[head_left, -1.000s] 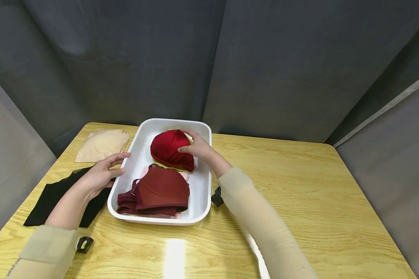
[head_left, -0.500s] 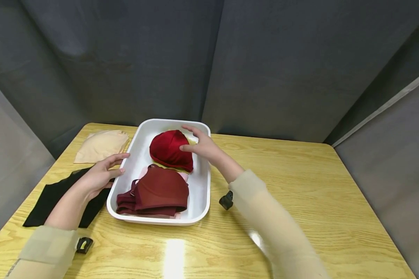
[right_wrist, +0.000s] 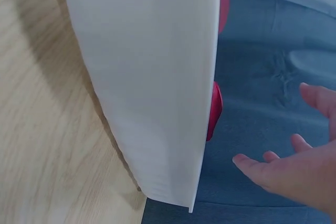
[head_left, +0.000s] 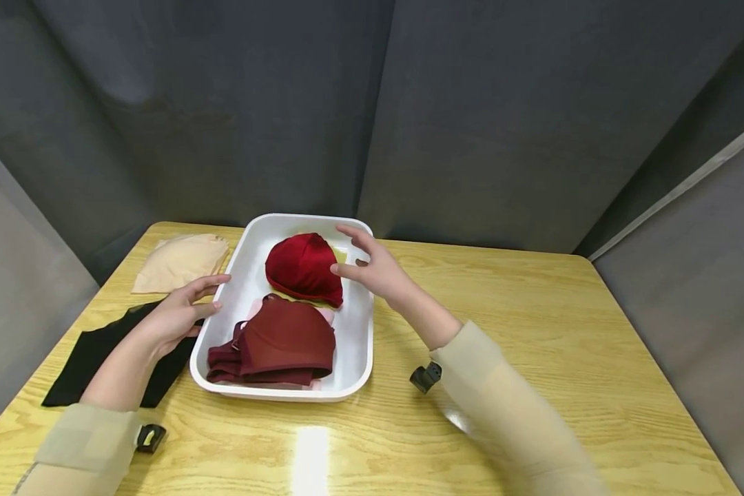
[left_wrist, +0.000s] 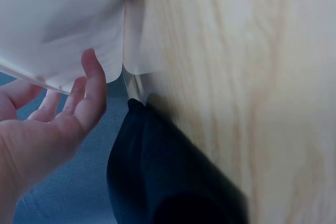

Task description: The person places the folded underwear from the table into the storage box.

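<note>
Sitting domed toward the far end of the white tray (head_left: 279, 395), the red garment (head_left: 300, 269) looks light and soft, its satiny face probably a little slippery. Pressing on the crown would likely dent it, so a gentle hold at both sides near the hem seems best. The right hand (head_left: 379, 272) hangs spread over the tray's right side, holding nothing. The left hand (head_left: 176, 310) has its fingers loosely spread at the left rim (whether they bear on it is hard to tell). The tray, on the worktop (head_left: 533, 344), looks stiff and light, best steadied by its rim.
</note>
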`<state>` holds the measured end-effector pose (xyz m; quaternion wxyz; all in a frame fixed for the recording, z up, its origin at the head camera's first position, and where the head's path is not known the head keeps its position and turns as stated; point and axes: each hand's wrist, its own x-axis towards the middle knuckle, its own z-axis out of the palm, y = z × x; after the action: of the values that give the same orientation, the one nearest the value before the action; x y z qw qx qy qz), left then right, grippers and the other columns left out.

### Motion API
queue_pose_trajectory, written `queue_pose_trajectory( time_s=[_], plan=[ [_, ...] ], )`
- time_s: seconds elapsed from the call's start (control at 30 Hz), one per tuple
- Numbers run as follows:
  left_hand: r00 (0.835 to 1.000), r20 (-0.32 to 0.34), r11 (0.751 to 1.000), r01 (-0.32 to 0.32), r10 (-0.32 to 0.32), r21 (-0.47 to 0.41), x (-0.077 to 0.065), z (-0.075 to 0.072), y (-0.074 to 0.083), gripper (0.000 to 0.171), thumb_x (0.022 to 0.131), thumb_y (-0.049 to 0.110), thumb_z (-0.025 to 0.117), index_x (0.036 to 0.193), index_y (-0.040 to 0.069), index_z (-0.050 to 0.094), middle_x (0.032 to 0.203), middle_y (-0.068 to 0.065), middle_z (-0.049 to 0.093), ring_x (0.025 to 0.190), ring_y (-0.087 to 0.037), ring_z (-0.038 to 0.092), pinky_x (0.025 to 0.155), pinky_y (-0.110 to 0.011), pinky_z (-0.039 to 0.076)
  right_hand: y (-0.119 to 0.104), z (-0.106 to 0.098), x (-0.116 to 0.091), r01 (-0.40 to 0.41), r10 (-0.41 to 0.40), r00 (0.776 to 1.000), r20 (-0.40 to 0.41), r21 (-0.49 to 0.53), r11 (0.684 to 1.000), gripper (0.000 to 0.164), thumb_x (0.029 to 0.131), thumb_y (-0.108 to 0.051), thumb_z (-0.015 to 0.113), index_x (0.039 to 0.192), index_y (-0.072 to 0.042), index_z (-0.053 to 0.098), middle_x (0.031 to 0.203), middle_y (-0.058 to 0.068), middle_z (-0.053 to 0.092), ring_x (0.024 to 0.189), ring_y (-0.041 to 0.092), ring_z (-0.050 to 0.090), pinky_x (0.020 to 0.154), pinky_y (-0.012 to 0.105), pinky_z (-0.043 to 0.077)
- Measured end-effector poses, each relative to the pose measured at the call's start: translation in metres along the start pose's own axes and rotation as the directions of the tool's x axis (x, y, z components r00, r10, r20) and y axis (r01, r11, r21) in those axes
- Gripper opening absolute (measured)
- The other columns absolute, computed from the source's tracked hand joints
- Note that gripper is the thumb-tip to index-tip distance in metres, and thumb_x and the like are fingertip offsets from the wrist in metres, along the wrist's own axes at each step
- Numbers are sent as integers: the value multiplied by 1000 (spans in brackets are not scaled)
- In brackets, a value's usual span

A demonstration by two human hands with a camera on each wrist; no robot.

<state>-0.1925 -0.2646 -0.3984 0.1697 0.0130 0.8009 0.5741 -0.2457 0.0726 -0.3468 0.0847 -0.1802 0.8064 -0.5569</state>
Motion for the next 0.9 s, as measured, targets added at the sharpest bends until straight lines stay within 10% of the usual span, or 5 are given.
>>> queue_pose_trajectory(
  time_s=[0.9],
  plan=[
    [1000,-2,1000,-5,5,-8,3,1,-1,54,100,12,45,150,12,24,145,-21,26,110,-26,49,79,-36,51,28,7,-62,-6,44,986,-162,228,974,70,84,-8,68,145,-18,35,153,1,25,142,23,20,109,43,29]
  ],
)
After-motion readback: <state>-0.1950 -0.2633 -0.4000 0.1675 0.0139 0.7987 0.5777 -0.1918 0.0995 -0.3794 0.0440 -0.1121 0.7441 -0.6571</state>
